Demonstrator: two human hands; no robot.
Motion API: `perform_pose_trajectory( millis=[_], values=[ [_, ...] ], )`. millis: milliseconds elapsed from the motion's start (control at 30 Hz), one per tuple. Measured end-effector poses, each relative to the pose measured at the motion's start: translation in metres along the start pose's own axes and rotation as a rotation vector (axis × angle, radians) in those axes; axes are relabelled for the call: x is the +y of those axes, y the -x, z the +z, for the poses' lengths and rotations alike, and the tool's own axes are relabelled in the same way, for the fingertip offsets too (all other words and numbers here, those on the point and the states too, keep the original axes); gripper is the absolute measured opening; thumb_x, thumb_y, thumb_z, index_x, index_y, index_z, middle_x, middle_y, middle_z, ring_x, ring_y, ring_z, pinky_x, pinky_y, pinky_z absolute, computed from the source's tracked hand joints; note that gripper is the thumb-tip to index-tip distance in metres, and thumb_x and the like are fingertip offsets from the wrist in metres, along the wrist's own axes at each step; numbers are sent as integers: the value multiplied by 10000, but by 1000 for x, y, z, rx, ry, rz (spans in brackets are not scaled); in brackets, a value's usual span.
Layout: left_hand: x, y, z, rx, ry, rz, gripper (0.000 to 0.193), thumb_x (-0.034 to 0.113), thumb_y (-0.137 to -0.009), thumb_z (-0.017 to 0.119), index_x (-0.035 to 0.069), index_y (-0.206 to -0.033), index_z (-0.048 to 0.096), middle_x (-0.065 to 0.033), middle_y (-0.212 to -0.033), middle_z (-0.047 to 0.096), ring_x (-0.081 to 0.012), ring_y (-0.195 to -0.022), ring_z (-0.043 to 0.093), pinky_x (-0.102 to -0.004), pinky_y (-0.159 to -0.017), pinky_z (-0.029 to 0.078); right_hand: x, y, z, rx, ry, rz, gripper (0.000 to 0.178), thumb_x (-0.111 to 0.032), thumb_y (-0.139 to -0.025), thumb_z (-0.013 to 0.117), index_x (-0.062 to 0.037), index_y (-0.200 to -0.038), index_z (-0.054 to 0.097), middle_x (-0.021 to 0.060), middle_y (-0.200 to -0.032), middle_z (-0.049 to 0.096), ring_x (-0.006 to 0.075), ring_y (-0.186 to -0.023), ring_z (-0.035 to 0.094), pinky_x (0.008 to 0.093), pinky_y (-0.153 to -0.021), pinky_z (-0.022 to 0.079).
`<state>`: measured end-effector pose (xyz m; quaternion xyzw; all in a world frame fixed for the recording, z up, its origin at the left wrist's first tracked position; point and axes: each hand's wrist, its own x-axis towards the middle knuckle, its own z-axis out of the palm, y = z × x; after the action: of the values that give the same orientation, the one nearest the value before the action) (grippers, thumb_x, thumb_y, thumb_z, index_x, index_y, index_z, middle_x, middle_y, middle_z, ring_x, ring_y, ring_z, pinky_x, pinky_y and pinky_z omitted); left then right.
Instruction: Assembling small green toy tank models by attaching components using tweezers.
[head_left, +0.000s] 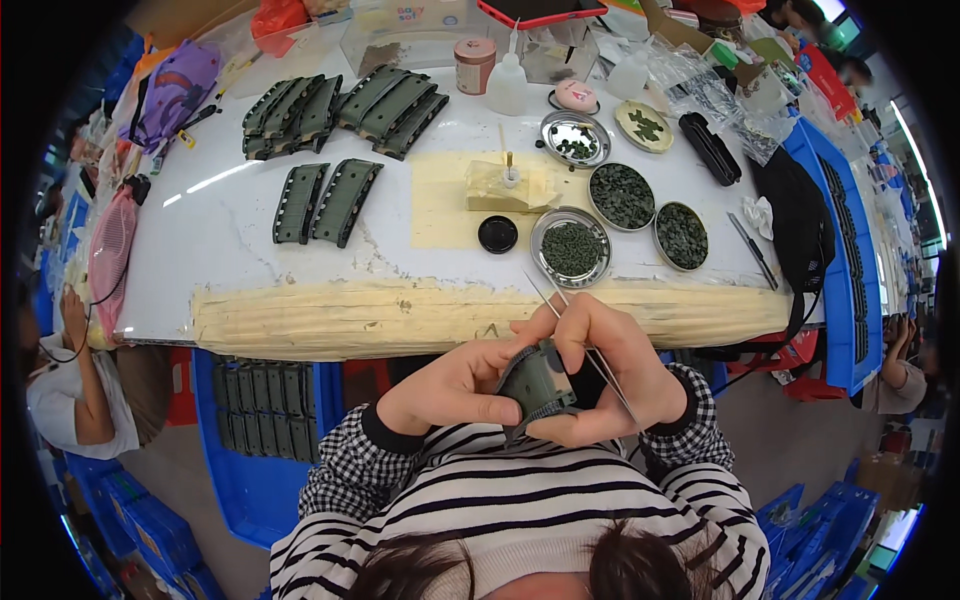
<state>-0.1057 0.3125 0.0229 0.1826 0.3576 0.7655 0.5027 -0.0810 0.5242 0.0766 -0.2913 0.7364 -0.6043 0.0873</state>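
Just past the table's near edge, in front of my chest, my left hand [455, 385] is closed round a dark green curved plastic part [537, 384], its thumb lying along the near side. My right hand [632, 378] steadies the same part from the other side with its fingers. It also grips thin metal tweezers [611, 380], whose prongs point up and away over the table edge. The tweezer tips are apart and hold nothing I can make out. Fingers hide much of the green part's right side.
Beyond my hands stand round tins of small green pieces [622, 197] and a dish of green granules [571, 249]. Left lie green curved parts [346, 203], with stacks [390, 108] behind. A taped block [500, 190] sits mid-table. A blue crate [255, 490] is below left.
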Motion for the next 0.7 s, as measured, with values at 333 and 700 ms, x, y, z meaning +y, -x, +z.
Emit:
perform_pose_trajectory(
  millis=[333,700],
  values=[
    [-1,14,-10,33,106,255,471,158,-966,565,6,-1360,356,-285,-1075,637,-340,-949,686,-431,-815,579,-7,4,-59,494,825,-22,209,-77,-918,520,-26,-1110,586,236,-1238,540,378,-1162,530,432,-1032,369],
    [8,15,2,364,12,369,379,113,-995,502,22,-1333,357,-226,-1101,636,-288,-971,674,-398,-872,557,42,-19,-96,365,1159,184,89,-64,-799,664,-56,-888,662,67,-857,608,282,-682,626,373,-621,498]
  ],
)
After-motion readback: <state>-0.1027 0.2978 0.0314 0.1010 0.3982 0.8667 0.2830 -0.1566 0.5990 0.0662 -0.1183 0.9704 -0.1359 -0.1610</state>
